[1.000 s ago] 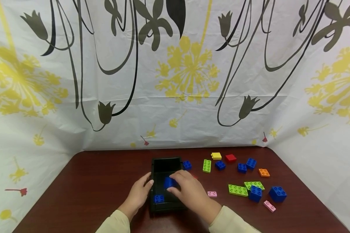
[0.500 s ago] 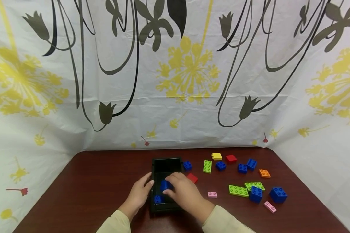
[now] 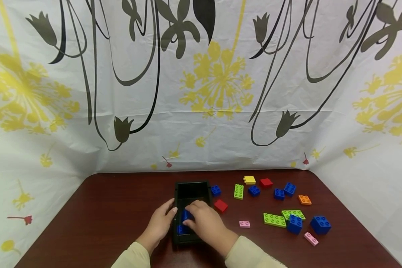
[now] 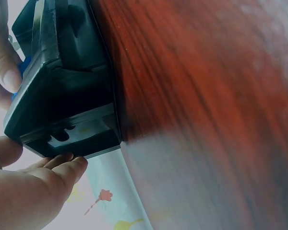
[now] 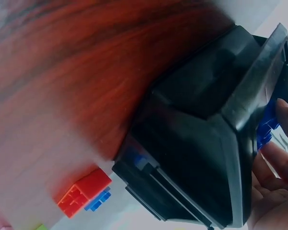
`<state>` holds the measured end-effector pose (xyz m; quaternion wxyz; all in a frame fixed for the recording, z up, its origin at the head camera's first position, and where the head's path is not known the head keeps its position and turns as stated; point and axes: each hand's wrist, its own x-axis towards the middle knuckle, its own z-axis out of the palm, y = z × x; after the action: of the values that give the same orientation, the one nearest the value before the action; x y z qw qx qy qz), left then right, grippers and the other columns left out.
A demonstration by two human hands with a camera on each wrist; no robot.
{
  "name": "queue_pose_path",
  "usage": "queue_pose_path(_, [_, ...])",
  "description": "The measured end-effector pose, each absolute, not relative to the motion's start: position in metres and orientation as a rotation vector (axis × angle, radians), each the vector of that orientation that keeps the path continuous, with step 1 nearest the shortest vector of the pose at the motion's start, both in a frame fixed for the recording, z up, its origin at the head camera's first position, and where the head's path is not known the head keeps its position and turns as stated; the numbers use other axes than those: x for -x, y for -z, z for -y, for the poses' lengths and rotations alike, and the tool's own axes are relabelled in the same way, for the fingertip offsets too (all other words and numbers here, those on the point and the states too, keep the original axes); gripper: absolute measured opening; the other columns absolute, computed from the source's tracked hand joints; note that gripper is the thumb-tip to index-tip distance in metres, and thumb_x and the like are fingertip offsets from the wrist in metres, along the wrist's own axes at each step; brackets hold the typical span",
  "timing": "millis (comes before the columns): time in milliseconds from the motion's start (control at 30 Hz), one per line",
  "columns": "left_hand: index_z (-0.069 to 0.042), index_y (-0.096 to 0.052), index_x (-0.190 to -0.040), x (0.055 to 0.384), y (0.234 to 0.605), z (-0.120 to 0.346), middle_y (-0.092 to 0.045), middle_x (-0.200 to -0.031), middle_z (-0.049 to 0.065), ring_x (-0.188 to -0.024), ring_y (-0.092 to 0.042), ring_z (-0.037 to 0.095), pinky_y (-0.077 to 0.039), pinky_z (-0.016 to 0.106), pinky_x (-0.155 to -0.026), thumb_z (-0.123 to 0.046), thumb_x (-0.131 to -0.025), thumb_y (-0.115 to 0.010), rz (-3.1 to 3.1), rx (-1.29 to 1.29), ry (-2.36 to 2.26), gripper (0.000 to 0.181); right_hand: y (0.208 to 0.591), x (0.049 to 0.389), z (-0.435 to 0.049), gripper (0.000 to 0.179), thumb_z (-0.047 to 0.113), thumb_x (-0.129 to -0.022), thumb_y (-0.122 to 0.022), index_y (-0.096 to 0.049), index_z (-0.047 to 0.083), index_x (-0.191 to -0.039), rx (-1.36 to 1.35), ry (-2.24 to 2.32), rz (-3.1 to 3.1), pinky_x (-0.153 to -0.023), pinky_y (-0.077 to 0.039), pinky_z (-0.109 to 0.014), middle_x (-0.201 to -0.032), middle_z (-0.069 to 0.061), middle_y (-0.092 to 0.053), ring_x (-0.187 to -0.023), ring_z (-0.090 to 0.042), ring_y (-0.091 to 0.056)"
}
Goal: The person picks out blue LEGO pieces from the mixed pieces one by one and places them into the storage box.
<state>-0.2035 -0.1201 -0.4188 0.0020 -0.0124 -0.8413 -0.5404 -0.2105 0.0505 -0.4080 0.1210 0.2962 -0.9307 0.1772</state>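
A black plastic bin [image 3: 192, 185] stands on the table in the head view. My left hand [image 3: 159, 222] holds its left side, the thumb at the rim and the fingers along the outer wall. Inside the bin, my right hand [image 3: 206, 221] pinches a blue toy brick [image 3: 185, 215] between thumb and fingers. Another blue brick [image 3: 182, 229] lies close by in the bin's near left corner. In the right wrist view the held blue brick [image 5: 269, 120] shows partly above the rim, with the fingers [image 5: 276, 160] around it. My right hand covers part of the bin's floor.
Right of the bin lie a red brick [image 3: 221, 206] and a blue brick [image 3: 216, 190]. Farther right are several loose bricks, among them a long lime brick [image 3: 274, 220], an orange brick [image 3: 305, 200] and a pink brick [image 3: 244, 224]. A patterned cloth [image 3: 201, 149] hangs behind the table.
My right hand has moved left and toward me inside the bin with the blue brick, close to the other blue brick. The red brick beside the bin has come into full view. My left hand stays put.
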Motion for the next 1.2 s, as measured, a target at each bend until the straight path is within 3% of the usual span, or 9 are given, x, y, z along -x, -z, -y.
queue_pose_path(767, [0.002,-0.039,-0.145,0.205,0.421,0.119,-0.042,-0.143,0.028,-0.131,-0.041,0.044,-0.044,0.056,-0.097,-0.017,-0.103,-0.045,2.633,0.022,1.738,0.047,0.416,0.216,-0.036,0.033,0.028,-0.083,-0.077,-0.071,0.008,-0.109,-0.881,-0.421,2.777,-0.08,-0.056,-0.027,-0.104,-0.002,-0.066,-0.098,-0.013,-0.062])
queue_pose_path(1200, [0.002,-0.037,-0.146,0.206,0.421,0.12,-0.039,-0.145,0.028,-0.134,-0.036,0.046,-0.042,0.058,-0.099,-0.018,-0.103,-0.045,2.653,0.01,1.752,0.048,0.419,0.219,-0.031,0.034,0.028,-0.084,-0.076,-0.072,0.006,-0.11,-0.875,-0.388,2.782,-0.081,-0.055,-0.028,-0.104,-0.003,-0.065,-0.097,-0.015,-0.062])
